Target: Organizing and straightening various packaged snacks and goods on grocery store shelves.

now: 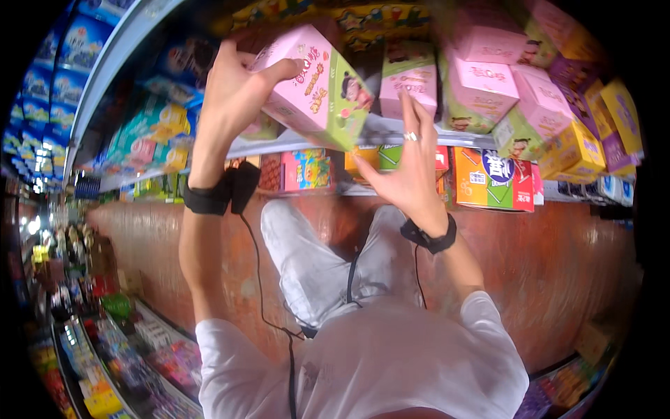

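Observation:
A pink and green candy box [314,86] with a cartoon figure on its side is gripped by my left hand [235,94], thumb across the pink face. It is tilted over the front edge of the shelf [387,128]. My right hand [411,157] has its fingers apart. Its fingertips reach up to a second pink and green box [408,84] standing on the shelf; whether they touch it I cannot tell. More pink boxes [484,89] are stacked to the right of that one.
Yellow and purple boxes [576,149] fill the shelf's right end. Orange, green and red boxes [494,178] sit on the level below. Blue packages [78,47] line the left shelving. Black cables [259,272] hang from my wristbands. Behind me at left, another goods display [120,345] borders the reddish floor [576,251].

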The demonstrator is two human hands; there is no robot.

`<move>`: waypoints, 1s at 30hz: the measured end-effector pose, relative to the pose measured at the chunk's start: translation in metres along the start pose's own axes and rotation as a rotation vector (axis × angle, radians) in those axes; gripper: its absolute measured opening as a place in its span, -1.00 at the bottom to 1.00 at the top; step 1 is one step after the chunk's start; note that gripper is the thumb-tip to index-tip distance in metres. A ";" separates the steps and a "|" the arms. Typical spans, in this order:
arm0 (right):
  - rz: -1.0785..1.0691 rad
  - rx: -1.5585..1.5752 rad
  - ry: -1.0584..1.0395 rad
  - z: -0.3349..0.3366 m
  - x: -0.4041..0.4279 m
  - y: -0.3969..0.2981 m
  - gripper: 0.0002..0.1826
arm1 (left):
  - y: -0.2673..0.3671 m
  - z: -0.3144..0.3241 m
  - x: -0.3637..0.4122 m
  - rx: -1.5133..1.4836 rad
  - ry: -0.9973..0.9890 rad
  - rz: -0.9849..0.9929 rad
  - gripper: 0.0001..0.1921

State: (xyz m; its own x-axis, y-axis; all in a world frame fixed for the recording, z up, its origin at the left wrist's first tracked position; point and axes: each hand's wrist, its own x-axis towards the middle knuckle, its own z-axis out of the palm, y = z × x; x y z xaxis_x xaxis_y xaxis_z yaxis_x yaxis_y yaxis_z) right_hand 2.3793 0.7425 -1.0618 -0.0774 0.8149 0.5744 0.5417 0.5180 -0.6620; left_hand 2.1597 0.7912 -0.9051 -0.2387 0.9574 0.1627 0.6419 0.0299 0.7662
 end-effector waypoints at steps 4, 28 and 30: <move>-0.063 0.171 -0.088 0.057 0.037 -0.015 0.35 | -0.023 0.000 0.000 0.598 0.110 0.076 -0.13; -0.127 -0.251 0.006 0.084 -0.023 0.015 -0.32 | -0.118 0.097 -0.046 0.751 0.353 0.833 -0.40; -0.116 -0.324 0.037 0.045 -0.033 0.020 -0.35 | -0.155 0.085 -0.019 1.230 0.416 0.729 -0.45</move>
State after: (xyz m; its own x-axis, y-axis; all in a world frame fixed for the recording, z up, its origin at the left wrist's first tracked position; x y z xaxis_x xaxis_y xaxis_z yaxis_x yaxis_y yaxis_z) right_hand 2.3550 0.7376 -1.1163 -0.1267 0.7424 0.6578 0.7696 0.4920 -0.4071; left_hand 2.1269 0.7926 -1.0795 0.3475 0.7255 0.5941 0.8559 0.0133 -0.5169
